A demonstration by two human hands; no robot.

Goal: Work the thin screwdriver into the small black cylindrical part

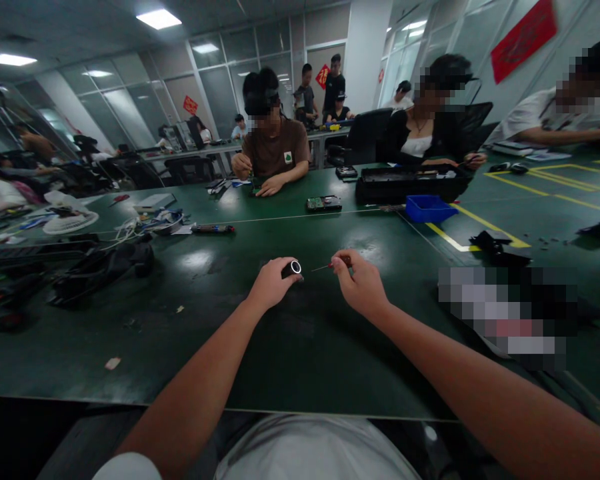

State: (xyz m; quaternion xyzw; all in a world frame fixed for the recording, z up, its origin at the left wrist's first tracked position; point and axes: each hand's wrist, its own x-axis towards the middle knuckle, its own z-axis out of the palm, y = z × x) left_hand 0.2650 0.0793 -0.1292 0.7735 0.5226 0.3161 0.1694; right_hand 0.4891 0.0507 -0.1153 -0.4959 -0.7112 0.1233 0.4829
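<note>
My left hand (270,285) is closed around a small black cylinder (287,270) with a bright white ring on the end facing right. The rest of that cylinder is hidden by the fingers. To the right, my right hand (364,287) pinches a thin screwdriver (322,268), whose reddish handle is mostly covered by the fingers. Its slender shaft points left toward the cylinder, and a small gap seems to separate the two. Both hands are above the green tabletop (300,373).
A blue bin (430,209) and black parts (499,248) lie to the right. Leftward are tangled cables (130,227), a black case-like object (103,270) and a pen-like tool (213,229). A circuit-board device (324,203) lies ahead. Across the table a person (280,143) handles parts.
</note>
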